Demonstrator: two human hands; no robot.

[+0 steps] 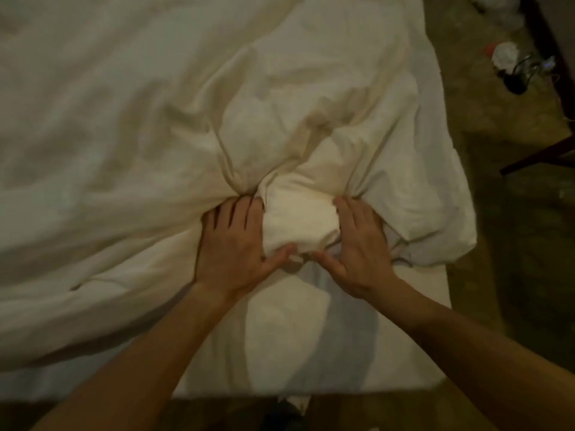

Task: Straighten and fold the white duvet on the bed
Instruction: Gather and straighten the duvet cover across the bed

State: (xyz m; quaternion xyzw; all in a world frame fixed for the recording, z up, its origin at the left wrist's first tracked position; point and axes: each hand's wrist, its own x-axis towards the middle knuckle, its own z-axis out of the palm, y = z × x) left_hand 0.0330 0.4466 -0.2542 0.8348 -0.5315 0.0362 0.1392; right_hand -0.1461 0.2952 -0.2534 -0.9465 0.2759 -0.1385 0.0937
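Soft, creased white duvet point(280, 104), bunched

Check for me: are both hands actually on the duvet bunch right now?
Touching. The head view shows the left hand and right hand flanking the bunched duvet, fingers buried in its folds, thumbs pressed against its near edge.

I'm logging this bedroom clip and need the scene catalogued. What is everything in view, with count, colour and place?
Crumpled white fabric duvet: one, white, spread over the bed, bunched at centre.
White flat bed sheet: one, white, bare at the near edge.
Dim brownish floor: one, right of the bed.
Dark wooden furniture legs: dark brown, far right.
Small floor clutter with dark cable: several pieces, white, red and black, top right; too blurred to name.
Left hand: one, gripping the bunch.
Right hand: one, gripping the bunch's other side.
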